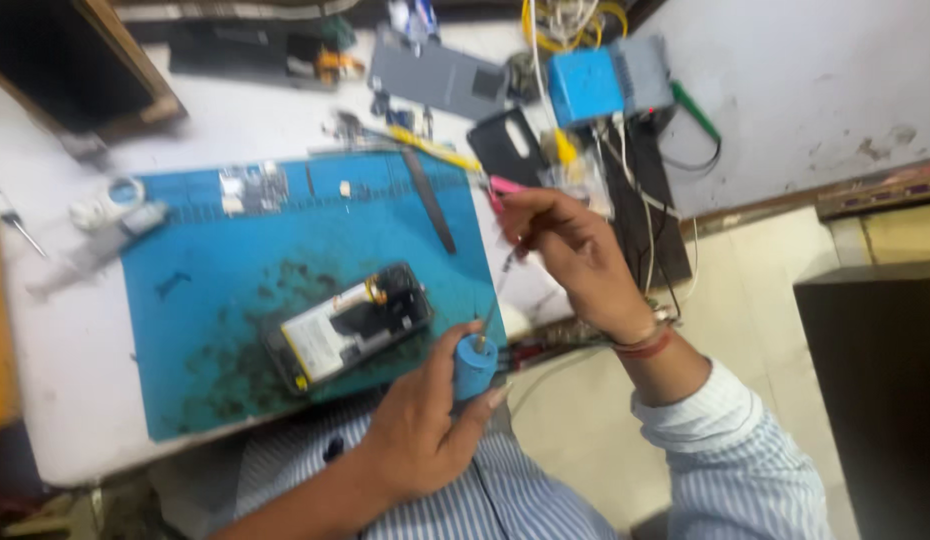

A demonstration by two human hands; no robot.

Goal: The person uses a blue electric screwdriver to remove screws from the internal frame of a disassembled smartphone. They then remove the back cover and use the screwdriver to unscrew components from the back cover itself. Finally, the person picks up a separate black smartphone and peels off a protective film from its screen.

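Opened phone (347, 327) lies near the middle of the blue work mat (215, 260), back cover off, battery and board exposed, so I judge disassembly done and the repair itself under way; nothing I see suggests reassembly has begun.

My left hand (425, 420) is closed around a small blue pot (475, 367), held just off the mat's near edge. My right hand (570, 245) pinches a thin tool (497, 290), fingers curled, its tip dipped into or touching the pot's top; blur keeps me from telling which.

Count: one open phone, one blue pot, one thin tool in hand. On the mat's far edge, one dark flat pry tool (430, 200). Beyond it, one dark phone back cover (507, 145), one blue box (585, 85) with wires, one grey slab (440, 75). Small parts at left too blurred to count.
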